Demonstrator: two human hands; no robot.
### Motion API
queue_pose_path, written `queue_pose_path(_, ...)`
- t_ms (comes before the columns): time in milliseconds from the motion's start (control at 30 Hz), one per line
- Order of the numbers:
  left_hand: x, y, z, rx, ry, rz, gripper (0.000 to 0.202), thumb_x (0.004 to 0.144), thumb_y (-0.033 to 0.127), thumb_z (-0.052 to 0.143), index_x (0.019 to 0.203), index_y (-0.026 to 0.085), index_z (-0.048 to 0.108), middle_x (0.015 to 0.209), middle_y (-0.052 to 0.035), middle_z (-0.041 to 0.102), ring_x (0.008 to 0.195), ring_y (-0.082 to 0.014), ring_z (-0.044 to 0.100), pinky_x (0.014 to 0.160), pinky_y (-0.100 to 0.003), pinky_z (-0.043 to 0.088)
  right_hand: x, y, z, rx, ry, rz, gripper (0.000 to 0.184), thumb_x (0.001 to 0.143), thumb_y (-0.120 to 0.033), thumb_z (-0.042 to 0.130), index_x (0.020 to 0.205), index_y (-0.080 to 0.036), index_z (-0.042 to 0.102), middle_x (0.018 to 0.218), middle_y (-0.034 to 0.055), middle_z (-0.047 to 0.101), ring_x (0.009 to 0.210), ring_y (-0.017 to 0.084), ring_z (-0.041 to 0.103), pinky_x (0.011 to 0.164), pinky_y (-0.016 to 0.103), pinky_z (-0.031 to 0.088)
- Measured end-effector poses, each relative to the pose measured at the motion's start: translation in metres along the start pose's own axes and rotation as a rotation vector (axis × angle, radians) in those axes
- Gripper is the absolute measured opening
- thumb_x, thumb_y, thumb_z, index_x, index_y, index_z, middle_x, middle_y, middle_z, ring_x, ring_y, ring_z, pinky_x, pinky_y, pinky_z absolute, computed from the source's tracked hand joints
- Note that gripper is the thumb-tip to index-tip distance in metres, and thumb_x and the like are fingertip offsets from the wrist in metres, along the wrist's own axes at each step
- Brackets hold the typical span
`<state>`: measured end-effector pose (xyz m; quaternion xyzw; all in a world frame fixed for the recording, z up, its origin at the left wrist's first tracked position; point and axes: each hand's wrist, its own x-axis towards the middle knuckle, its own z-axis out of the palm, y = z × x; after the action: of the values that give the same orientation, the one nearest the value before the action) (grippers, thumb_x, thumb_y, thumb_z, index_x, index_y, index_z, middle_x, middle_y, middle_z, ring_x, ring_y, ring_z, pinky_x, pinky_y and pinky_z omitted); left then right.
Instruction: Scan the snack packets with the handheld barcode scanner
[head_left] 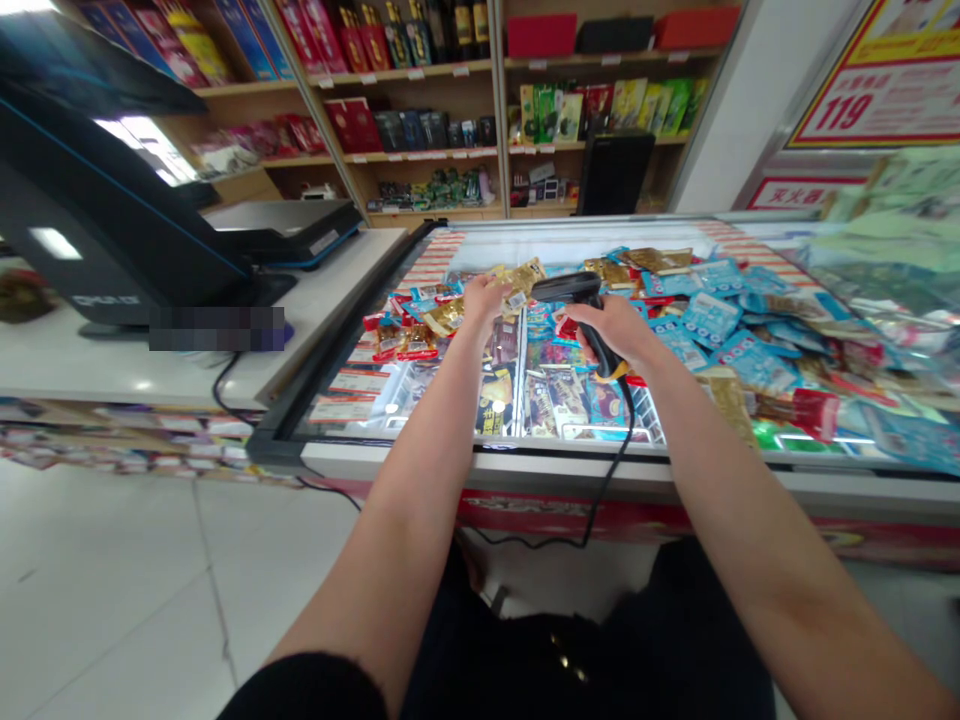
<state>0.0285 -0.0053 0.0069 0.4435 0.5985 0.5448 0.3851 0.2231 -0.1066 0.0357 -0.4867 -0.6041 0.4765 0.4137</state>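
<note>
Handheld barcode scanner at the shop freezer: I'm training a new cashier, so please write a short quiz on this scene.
1. Which hand grips the black handheld barcode scanner: the right hand or the left hand?
2. True or false: the scanner's black cable hangs down over the front of the chest freezer.
3. What is the left hand holding?

Key:
1. The right hand.
2. True.
3. A gold foil packet.
</note>
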Motion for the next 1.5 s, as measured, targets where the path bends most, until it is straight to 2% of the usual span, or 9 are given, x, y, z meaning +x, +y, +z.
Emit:
queue_pose_path(167,0.0037,-0.0017,-0.0011,0.017,0.011,0.022,0.013,0.068,0.017,0.065,0.074,0.020,0.054,0.064,0.0021,0.055,0.063,-0.0146,0.058,0.060,-0.025,0.045,-0.0007,0.0004,0.0004,0.009,-0.024,0.004,0.022,0.083,-0.031,0.062,0.068,-0.018,0.055,0.048,0.0028,0.056,0.035,0.014,0.049,0.033,0.026,0.039)
queue_pose_path(400,0.0064,-0.0035,-0.0014,0.025,0.014,0.022,0.014,0.069,0.018,0.066,0.079,0.020,0.056,0.064,0.0021,0.056,0.066,-0.0157,0.060,0.063,-0.026,0.048,-0.0004,0.0028,-0.0008,-0.008,-0.033,-0.004,0.023,0.082,-0.032,0.063,0.067,-0.017,0.057,0.048,0.0030,0.057,0.035,0.013,0.049,0.034,0.026,0.040)
queue_pose_path(900,0.0072,-0.0034,-0.0012,0.075,0.014,0.027,0.012,0.069,0.020,0.066,0.077,0.020,0.058,0.066,0.0011,0.059,0.067,-0.0153,0.061,0.065,-0.026,0.049,-0.0032,-0.0015,0.0007,0.007,-0.053,0.000,0.018,0.083,-0.028,0.061,0.069,-0.018,0.054,0.046,0.0020,0.055,0.033,0.013,0.047,0.033,0.026,0.037)
queue_pose_path(1133,0.0069,-0.0035,-0.0015,0.060,0.024,0.025,0.013,0.068,0.018,0.067,0.078,0.019,0.059,0.062,0.0017,0.057,0.061,-0.0137,0.057,0.059,-0.024,0.045,-0.0018,0.0001,0.0009,0.010,-0.045,-0.001,0.017,0.083,-0.028,0.061,0.070,-0.018,0.055,0.045,0.0023,0.055,0.033,0.014,0.047,0.033,0.026,0.037)
queue_pose_path(1500,0.0092,-0.0057,-0.0020,0.071,0.021,0.049,0.014,0.067,0.020,0.067,0.076,0.019,0.057,0.062,0.0027,0.055,0.060,-0.0127,0.055,0.060,-0.023,0.044,-0.0010,-0.0006,-0.0003,0.006,-0.018,-0.008,0.019,0.082,-0.029,0.062,0.068,-0.016,0.058,0.047,0.0027,0.056,0.033,0.014,0.049,0.033,0.026,0.039)
